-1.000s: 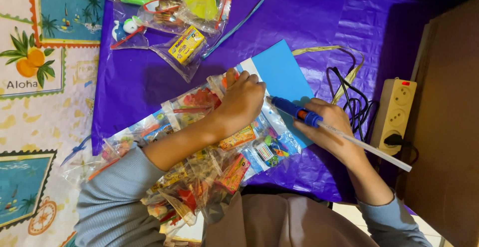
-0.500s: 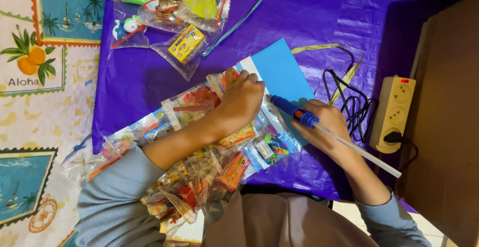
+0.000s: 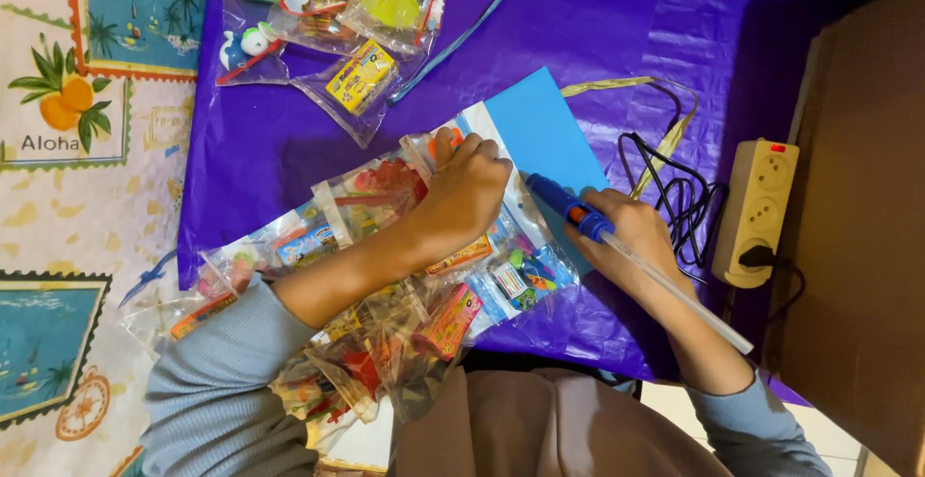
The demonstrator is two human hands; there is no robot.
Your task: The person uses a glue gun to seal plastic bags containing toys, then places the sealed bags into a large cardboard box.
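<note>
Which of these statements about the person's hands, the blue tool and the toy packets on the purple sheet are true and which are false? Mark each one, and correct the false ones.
1. The right hand holds a blue glue gun. True.
2. The left hand rests on the yellow packet. False: it presses on a clear toy packet with a blue card header.
3. The power strip lies left of the hands. False: it lies at the right.
4. A purple sheet lies under the packets. True.

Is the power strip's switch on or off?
Cannot tell: the power strip shows a red switch and one black plug, but no clear glow or rocker position.
</note>
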